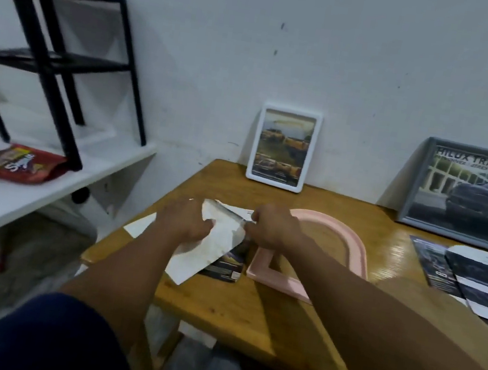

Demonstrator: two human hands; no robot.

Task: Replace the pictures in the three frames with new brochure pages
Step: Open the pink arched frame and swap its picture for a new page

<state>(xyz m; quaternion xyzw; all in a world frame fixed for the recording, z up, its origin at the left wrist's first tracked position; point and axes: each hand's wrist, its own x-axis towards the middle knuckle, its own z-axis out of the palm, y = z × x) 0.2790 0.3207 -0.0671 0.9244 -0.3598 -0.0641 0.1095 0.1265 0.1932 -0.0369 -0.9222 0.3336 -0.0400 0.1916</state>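
Note:
My left hand (pixel 188 219) and my right hand (pixel 274 226) both grip a pale paper sheet (pixel 215 244) above the wooden table (pixel 249 312). A dark brochure page (pixel 229 265) lies partly under that sheet. An arch-shaped pink frame (pixel 351 242) lies flat just right of my hands. A small white frame (pixel 283 149) with a picture of yellow trucks leans on the wall. A larger grey frame (pixel 469 193) with a dark truck picture leans at the right. More brochure pages (pixel 481 280) lie spread at the table's right edge.
A white shelf (pixel 45 193) on the left carries a black metal rack (pixel 55 61) and red snack bags (pixel 7 168). A white sheet (pixel 141 226) lies at the table's left edge. The wall stands close behind the table.

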